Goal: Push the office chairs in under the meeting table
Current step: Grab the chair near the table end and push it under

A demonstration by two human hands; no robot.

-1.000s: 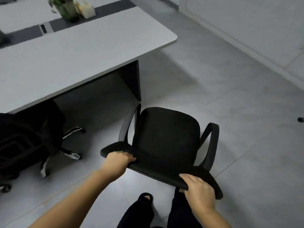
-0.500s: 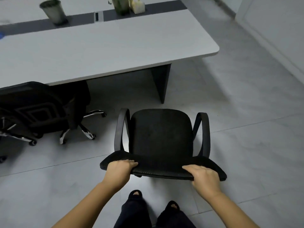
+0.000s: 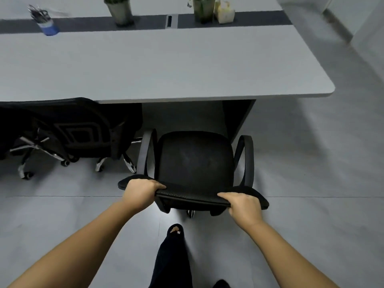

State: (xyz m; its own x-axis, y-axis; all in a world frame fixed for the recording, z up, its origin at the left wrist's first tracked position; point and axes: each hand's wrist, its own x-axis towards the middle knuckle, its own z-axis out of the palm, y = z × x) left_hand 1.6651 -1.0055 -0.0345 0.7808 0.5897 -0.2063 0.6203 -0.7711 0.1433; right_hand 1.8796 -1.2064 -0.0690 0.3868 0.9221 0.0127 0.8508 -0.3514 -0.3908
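Observation:
A black office chair (image 3: 195, 161) with curved armrests faces the white meeting table (image 3: 158, 67), its seat front close to the table's near edge. My left hand (image 3: 141, 189) grips the top of the backrest at its left end. My right hand (image 3: 242, 205) grips the same backrest top at its right end. A second black chair (image 3: 72, 132) stands to the left with its seat under the tabletop and its wheeled base showing.
A dark table leg panel (image 3: 239, 115) stands just right of the chair's front. On the table sit a blue pen cup (image 3: 46, 26), two potted plants (image 3: 120, 10) and a tissue box (image 3: 224, 11). Open grey tile floor (image 3: 311, 163) lies to the right. My legs (image 3: 174, 256) are below.
The chair has turned square to the table and rolled forward toward its edge. Both hands stay gripped on the backrest top, and I have stepped closer.

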